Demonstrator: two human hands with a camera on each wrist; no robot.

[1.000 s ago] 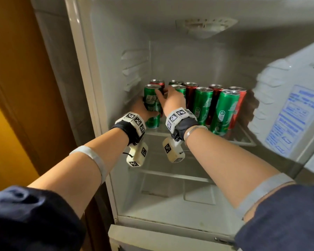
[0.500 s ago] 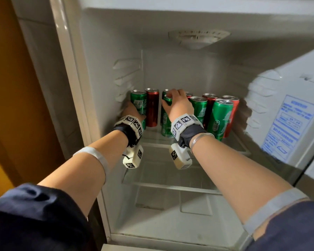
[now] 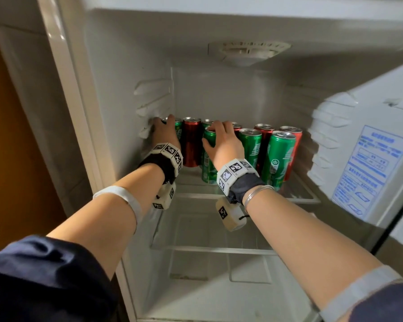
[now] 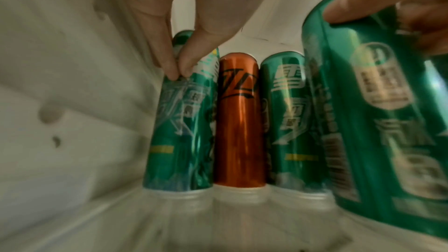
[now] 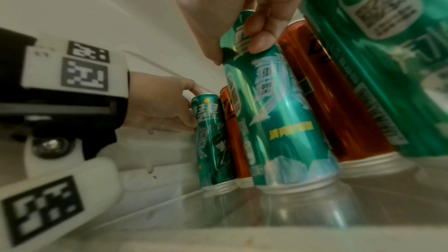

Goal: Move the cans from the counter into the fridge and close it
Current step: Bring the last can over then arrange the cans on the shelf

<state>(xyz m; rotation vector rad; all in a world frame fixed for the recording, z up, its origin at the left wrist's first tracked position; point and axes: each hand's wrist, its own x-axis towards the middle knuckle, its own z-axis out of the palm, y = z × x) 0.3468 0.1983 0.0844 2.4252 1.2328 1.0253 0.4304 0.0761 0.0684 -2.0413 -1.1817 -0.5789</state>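
Several green and red cans stand on the glass shelf point(image 3: 298, 194) of the open fridge. My left hand point(image 3: 164, 133) reaches to the back left corner and grips a green can point(image 3: 178, 132) point(image 4: 179, 131) near its top, right beside a red can point(image 3: 191, 142) point(image 4: 238, 122). My right hand point(image 3: 221, 140) grips the top of another green can point(image 3: 207, 159) point(image 5: 278, 122), which stands on the shelf in front of the back row. Both cans are upright. More cans point(image 3: 280, 156) stand to the right.
The fridge's left wall with its shelf ribs point(image 3: 154, 98) is close to my left hand. The open door with a blue label point(image 3: 370, 170) stands at the right. A lower glass shelf point(image 3: 219, 249) lies below, and a lamp housing point(image 3: 247, 52) sits overhead.
Both hands have pushed their green cans deeper onto the shelf. The left can now stands at the back left beside the red can; the right can has moved back toward the row.
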